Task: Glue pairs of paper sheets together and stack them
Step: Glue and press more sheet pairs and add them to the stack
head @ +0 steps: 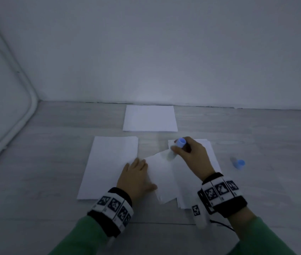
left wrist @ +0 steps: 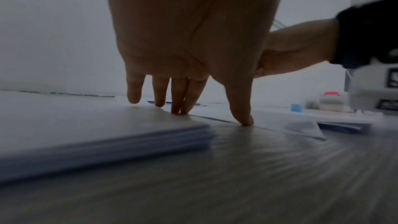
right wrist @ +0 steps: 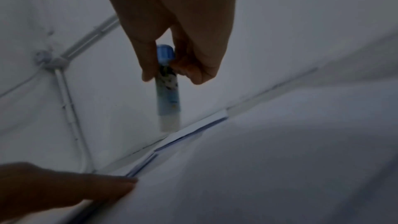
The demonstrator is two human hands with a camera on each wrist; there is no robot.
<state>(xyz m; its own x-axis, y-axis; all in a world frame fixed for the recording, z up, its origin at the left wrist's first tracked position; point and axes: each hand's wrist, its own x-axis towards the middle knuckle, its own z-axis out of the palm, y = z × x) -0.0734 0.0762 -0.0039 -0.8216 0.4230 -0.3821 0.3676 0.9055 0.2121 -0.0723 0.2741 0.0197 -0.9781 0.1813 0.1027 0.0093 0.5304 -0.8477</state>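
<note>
Head view: gluing step in hand.
Right hand (head: 192, 157) grips uncapped glue stick (head: 180, 144) over the sheet (head: 164, 173); left hand (head: 136, 177) presses it flat, fingers straight. Next: spread glue evenly.

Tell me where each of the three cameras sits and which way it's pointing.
Head: worn on the head, looking forward and down at the grey wood-grain floor, white wall, three paper piles; both hands and green sleeves show.
Left wrist: low by the floor, looking along the left hand, fingers down on a loose white paper sheet.
Right wrist: looking along the right hand gripping a blue-capped glue stick.
Shared: the wrist views each catch the other hand; head also shows the glue stick.
</note>
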